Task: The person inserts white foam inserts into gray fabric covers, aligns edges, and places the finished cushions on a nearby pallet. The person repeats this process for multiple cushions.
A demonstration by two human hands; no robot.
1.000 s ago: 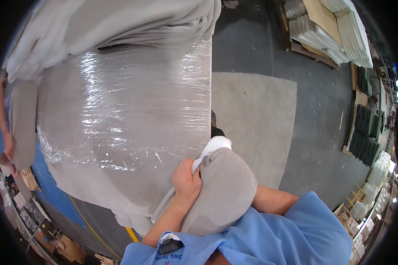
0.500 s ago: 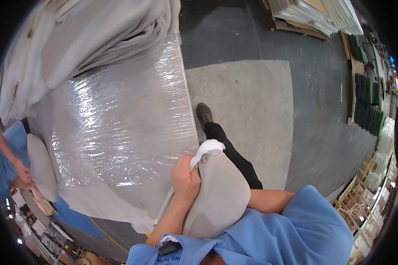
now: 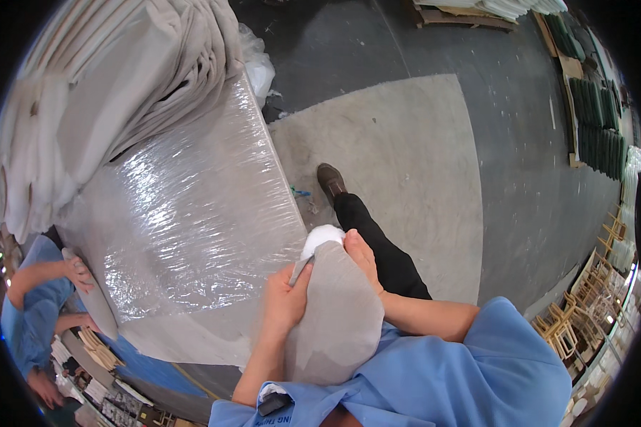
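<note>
Head view looks down on both hands working a grey fabric cover (image 3: 338, 313) held against the person's chest, just off the near edge of a worktop (image 3: 192, 235) wrapped in clear plastic film. White filling (image 3: 322, 236) bulges out of the cover's open top end. The left hand (image 3: 286, 302) has its fingers closed around the left edge of the cover near the opening, and the right hand (image 3: 362, 255) has its fingers curled over the opposite lip, right beside the filling. To do this well, I would judge that the two grips should stay level on either side of the mouth, with the cloth pulled evenly so the filling seats into the corners without bunching, and the lower end kept braced against the body. The underside of the cover and its lower end are hidden against the blue shirt, so how full it is cannot be told. The fingertips of both hands are tucked behind cloth, and whether there is a zip or seam at the opening is perhaps too small to make out. At the left rim, another person's hand (image 3: 78, 274) rests on a similar grey cushion (image 3: 92, 302), cut off by the frame's edge, beneath a tall stack of grey pads (image 3: 100, 92).
</note>
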